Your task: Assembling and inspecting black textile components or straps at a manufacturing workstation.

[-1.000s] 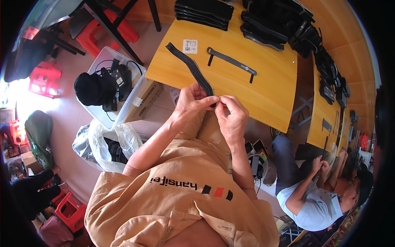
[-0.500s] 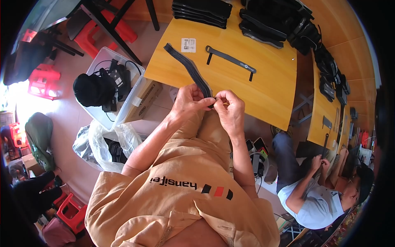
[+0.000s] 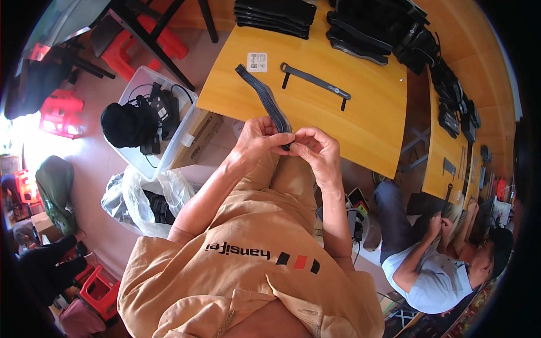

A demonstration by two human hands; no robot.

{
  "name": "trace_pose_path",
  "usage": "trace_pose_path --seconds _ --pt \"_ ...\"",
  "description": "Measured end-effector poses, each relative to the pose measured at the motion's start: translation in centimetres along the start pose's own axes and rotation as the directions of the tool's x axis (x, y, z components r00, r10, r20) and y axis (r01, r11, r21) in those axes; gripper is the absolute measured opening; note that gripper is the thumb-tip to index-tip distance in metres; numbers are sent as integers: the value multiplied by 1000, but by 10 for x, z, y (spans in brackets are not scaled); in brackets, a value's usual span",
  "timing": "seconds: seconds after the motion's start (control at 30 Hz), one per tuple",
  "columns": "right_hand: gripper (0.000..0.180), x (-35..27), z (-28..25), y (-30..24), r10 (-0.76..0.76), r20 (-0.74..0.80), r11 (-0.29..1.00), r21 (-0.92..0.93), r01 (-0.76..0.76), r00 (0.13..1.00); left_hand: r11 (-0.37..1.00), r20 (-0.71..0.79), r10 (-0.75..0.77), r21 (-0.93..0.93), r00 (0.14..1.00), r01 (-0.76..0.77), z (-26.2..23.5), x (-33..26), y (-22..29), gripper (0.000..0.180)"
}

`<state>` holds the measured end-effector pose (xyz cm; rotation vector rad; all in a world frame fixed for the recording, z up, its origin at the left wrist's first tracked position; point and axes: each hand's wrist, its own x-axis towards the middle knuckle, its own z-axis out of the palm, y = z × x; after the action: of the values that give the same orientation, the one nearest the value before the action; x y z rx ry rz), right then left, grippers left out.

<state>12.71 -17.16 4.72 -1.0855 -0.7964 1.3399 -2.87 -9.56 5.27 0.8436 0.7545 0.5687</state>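
Above my lap, my left hand point(image 3: 260, 138) is closed round the lower part of a stack of dark grey straps point(image 3: 265, 96), its thumb laid across them. The stack's far end sticks up over the table's near edge, with a slight bend and layered edges. At the stack's near end, the fingers of my right hand point(image 3: 320, 155) pinch against it, close to my left thumb. Beyond my hands, a single grey strap point(image 3: 315, 82) with a loop at one end and two short black tabs lies on the yellow table point(image 3: 360, 135).
A white label point(image 3: 257, 62) lies on the table, with piles of black straps or pouches point(image 3: 274, 19) at its far side. On the left stand a clear plastic bin point(image 3: 131, 147) with black gear and a plastic bag point(image 3: 151, 200). A co-worker point(image 3: 431, 276) sits on the right.
The far end of the strap stack has swung slightly right and toward me. My right hand has shifted a little right, its fingers less tightly bunched at the near end.
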Motion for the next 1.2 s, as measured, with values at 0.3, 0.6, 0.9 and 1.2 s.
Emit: trace_pose_path --seconds 0.3,0.6,0.9,1.2 --pt "7 -3 6 -1 -313 -38 814 -526 247 949 994 41 56 94 998 -59 -1 4 -8 26" --pt "9 -4 22 -20 -589 185 349 -820 453 787 930 123 93 343 988 -130 14 -3 0 34" --pt "5 -10 4 -33 -33 0 956 -290 31 999 870 318 -26 474 948 -135 7 -11 22 29" --pt "13 -13 18 -48 -329 124 762 -551 340 936 912 257 -88 410 963 -26 12 -23 30 32"
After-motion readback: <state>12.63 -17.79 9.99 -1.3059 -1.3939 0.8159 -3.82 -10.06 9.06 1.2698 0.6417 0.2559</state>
